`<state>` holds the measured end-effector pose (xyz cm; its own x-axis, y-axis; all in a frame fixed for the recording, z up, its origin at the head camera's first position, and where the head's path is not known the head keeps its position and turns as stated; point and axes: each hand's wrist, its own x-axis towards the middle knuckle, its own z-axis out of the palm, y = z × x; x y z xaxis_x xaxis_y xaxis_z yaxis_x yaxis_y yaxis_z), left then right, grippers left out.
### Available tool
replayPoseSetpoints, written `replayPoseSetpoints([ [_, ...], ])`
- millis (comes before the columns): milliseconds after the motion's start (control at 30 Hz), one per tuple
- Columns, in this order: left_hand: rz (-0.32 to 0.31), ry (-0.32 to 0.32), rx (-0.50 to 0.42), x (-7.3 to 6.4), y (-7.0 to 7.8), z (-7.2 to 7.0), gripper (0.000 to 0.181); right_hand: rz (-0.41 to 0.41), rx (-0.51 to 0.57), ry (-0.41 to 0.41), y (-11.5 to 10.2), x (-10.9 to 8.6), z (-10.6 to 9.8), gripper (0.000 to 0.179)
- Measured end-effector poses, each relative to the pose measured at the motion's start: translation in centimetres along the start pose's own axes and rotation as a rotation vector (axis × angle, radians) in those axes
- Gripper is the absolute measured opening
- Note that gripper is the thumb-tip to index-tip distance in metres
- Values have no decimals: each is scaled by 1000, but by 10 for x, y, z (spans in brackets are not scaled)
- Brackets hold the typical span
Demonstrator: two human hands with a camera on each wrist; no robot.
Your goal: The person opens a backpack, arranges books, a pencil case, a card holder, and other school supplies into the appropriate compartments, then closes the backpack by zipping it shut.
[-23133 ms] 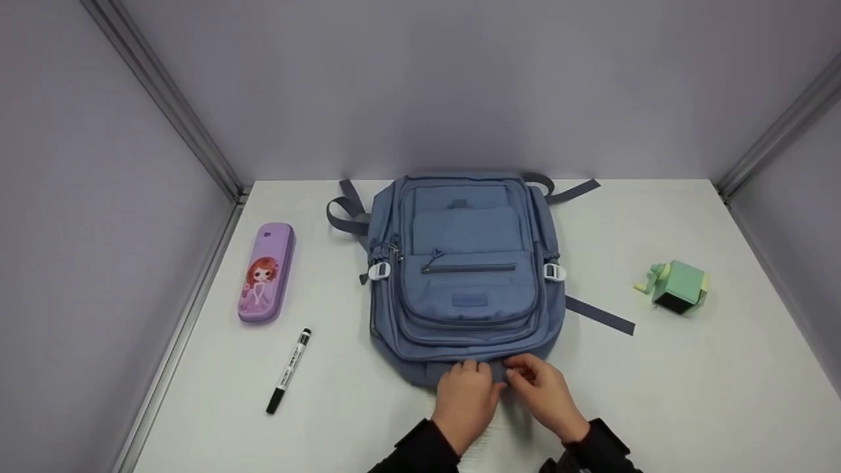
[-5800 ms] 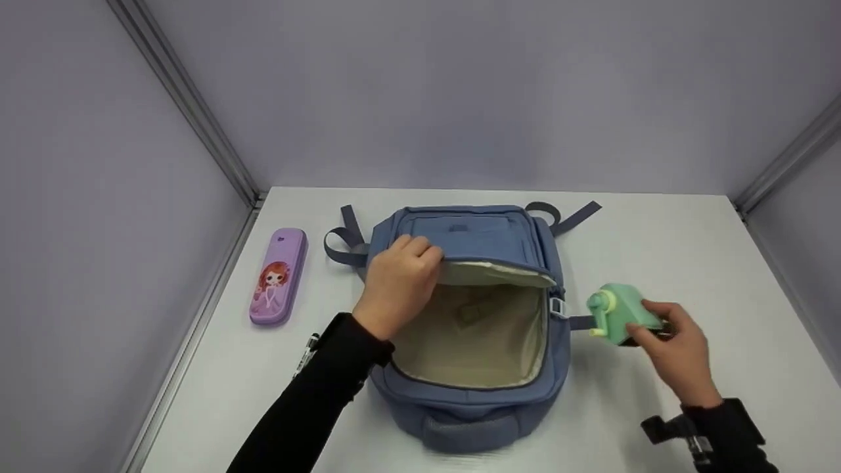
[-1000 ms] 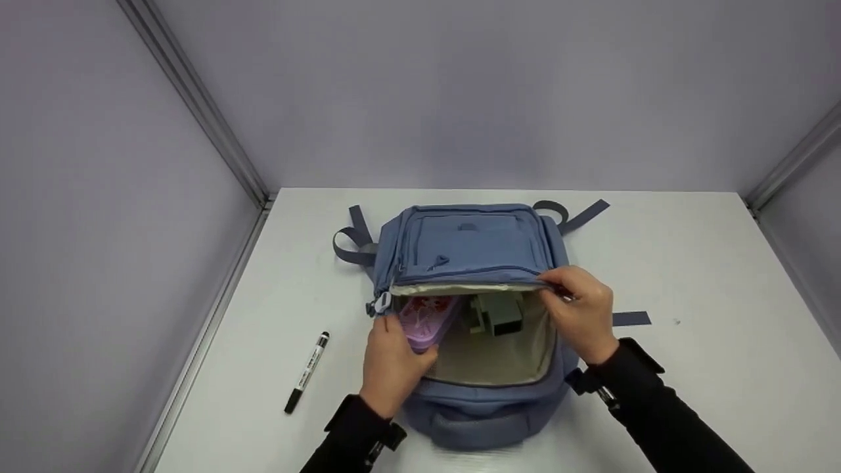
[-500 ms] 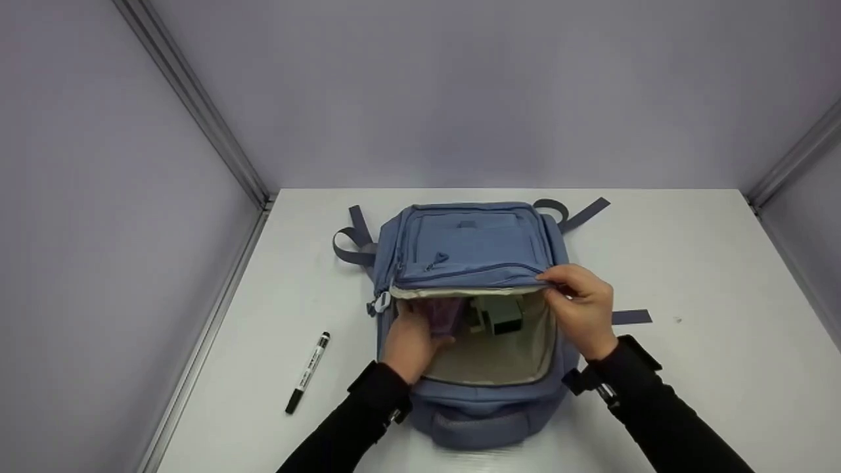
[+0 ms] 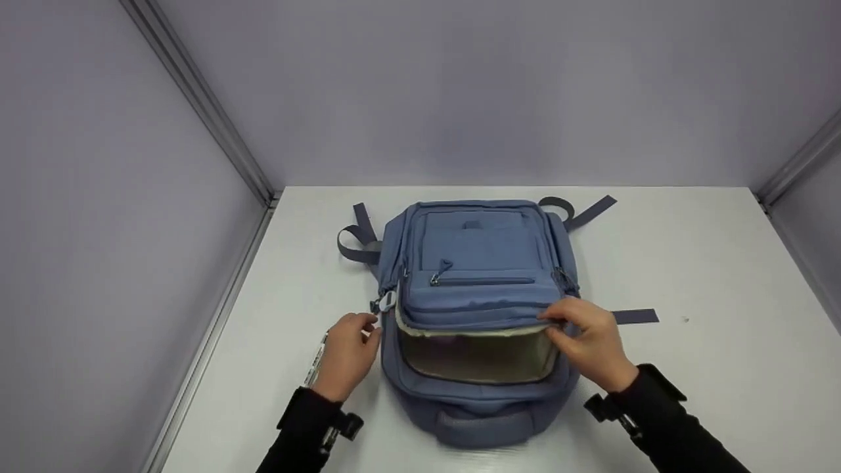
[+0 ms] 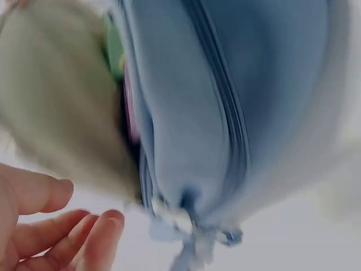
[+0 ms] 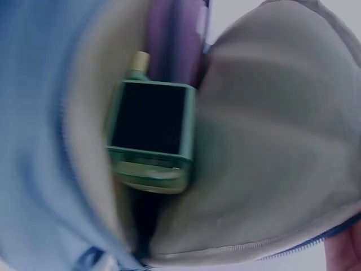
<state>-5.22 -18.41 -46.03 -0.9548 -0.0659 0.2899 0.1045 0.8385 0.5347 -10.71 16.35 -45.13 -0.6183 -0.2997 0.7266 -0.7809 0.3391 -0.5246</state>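
The blue backpack point(image 5: 483, 243) lies on its back, its main compartment unzipped. Between thumb and fingers my right hand point(image 5: 591, 338) pinches the right edge of the front flap point(image 5: 483, 320), holding it slightly raised. My left hand point(image 5: 349, 355) hovers just left of the bag, fingers loosely bent and holding nothing; the left wrist view shows its fingertips point(image 6: 113, 223) apart from the fabric. Inside the bag, a green crank pencil sharpener point(image 7: 151, 121) sits against a purple pencil case point(image 7: 175, 39). In the head view the flap hides the sharpener and nearly all of the case.
A black-and-white marker point(image 5: 316, 361) lies on the white table point(image 5: 709, 263), partly behind my left hand. Straps point(image 5: 591, 211) stick out from the bag's sides. Grey panels point(image 5: 473, 92) enclose the table at the back and sides.
Earlier the sharpener and pencil case lay on the table beside the closed bag; both are now inside. My left hand has let go of the case and come out leftward. The flap has dropped lower.
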Motion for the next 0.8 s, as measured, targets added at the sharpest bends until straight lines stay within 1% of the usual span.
replayPoseSetpoints([
  [67, -5, 36, -5, -4, -3, 0, 14, -26, -45, -65, -2, -14, 1, 35],
  [133, 27, 81, 9, -9, -1, 4, 14, -38, -84, -122, -3, -29, 4, 38],
  [200, 99, 124, 29, -13, 5, 10, 16, -33, -117, -163, -3, -44, 8, 40],
  [267, 184, 144, 48, -18, 14, 18, 18, -19, -141, -189, -3, -58, 12, 40],
  [300, 229, 139, 57, -20, 19, 22, 20, -8, -154, -199, -3, -64, 14, 41],
  [367, 311, 99, 58, -25, 29, 28, 23, 11, -180, -214, -3, -74, 18, 41],
  [433, 375, 15, 63, -30, 38, 34, 26, 28, -205, -221, -3, -81, 20, 40],
  [500, 425, -71, 86, -34, 44, 40, 30, 39, -219, -222, -3, -85, 22, 39],
  [567, 466, -120, 112, -37, 46, 45, 31, 39, -225, -221, -3, -87, 23, 38],
  [600, 488, -126, 124, -38, 46, 48, 31, 37, -226, -221, -3, -87, 24, 38],
  [700, 546, -97, 141, -39, 43, 52, 28, 35, -212, -230, -3, -86, 23, 38],
  [800, 587, -68, 138, -40, 41, 52, 24, 48, -146, -244, -1, -83, 17, 41],
])
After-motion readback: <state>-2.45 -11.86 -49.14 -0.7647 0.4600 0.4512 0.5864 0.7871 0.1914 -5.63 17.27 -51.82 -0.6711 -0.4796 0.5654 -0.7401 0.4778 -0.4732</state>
